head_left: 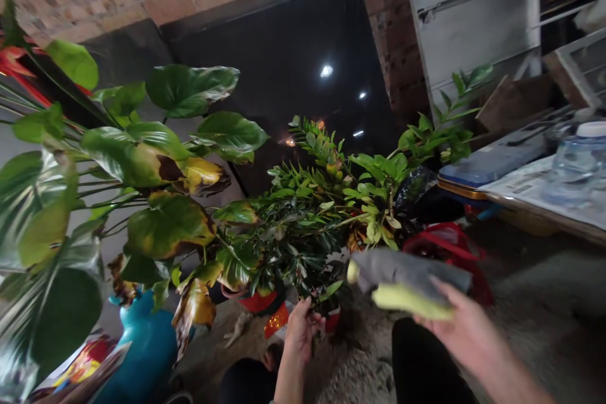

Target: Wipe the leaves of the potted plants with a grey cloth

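My right hand (452, 319) is closed around a folded cloth (402, 278), grey on one side and yellow on the other, blurred by motion. It is held over the ground, to the right of a low dark-leaved plant (303, 259). Lower in the middle, my left hand (302, 328) pinches a thin stem at the foot of that plant; the exact grip is partly hidden by the fingers. Just behind this hand is a red pot (332, 320), and a shiny red-orange packet (276, 320) lies beside it.
Large yellowing leaves (170, 221) crowd the left, above a turquoise vase (144, 341). More potted greenery (374, 177) stands in front of a dark glossy panel (284, 63). On the right are a red bag (440, 243) and a table with a clear plastic bottle (580, 161).
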Motion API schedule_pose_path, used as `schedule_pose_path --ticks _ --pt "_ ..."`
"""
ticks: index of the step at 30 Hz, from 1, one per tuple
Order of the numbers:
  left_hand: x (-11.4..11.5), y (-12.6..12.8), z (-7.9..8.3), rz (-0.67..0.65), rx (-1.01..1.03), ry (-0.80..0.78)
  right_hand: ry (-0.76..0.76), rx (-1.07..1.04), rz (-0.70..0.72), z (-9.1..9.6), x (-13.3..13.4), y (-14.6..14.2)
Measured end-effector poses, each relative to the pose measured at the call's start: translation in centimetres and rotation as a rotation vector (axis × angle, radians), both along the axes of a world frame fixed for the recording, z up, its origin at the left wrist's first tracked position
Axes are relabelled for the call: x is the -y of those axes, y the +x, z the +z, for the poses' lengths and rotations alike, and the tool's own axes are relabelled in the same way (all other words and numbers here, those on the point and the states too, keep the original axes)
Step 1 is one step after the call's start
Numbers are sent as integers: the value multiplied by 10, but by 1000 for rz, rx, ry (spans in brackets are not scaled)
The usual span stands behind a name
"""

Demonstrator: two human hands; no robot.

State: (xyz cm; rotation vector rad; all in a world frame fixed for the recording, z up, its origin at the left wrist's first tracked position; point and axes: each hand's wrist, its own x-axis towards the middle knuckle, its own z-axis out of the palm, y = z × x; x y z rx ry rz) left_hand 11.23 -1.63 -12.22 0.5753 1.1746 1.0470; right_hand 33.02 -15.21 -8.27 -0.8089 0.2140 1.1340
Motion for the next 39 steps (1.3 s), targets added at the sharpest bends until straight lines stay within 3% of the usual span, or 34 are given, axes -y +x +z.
schedule_pose_path --ticks 2,4,7,10,12,14,17,20,22,25,28,31,35,37,39 --pt "2 3 0 -23 11 -36 45 1 -181 20 -16 28" --pt "3 9 -2 -51 52 -75 46 -16 -245 32 -35 35" --pt "1 16 -6 -51 152 -100 -35 -48 -58 24 -43 6" --pt "-5 17 -9 -16 219 -83 -116 -17 231 3 -21 -27" --pt "-7 16 -9 14 245 -58 -107 22 281 -5 -4 -25" --pt "-7 15 -5 61 273 -29 -51 61 188 -3 2 -3" --pt "-3 18 1 138 311 16 74 125 -48 11 -19 36" --pt "3 22 5 169 320 53 86 69 -115 22 -51 35" --pt "6 22 3 169 315 61 17 -7 -5 19 -58 8" --pt "7 17 -1 172 294 46 -86 -52 283 3 -37 -38" --pt "6 10 -4 164 270 -11 -120 -38 408 -6 -8 -47" --pt "6 7 -4 128 284 -35 -15 25 218 8 -12 -14" --pt "9 11 -1 95 300 -16 86 95 -48 29 -55 15" --pt "10 13 1 103 307 -11 1 42 -27 26 -64 2" --pt "11 13 2 105 319 -20 -99 -14 104 14 -55 -24"
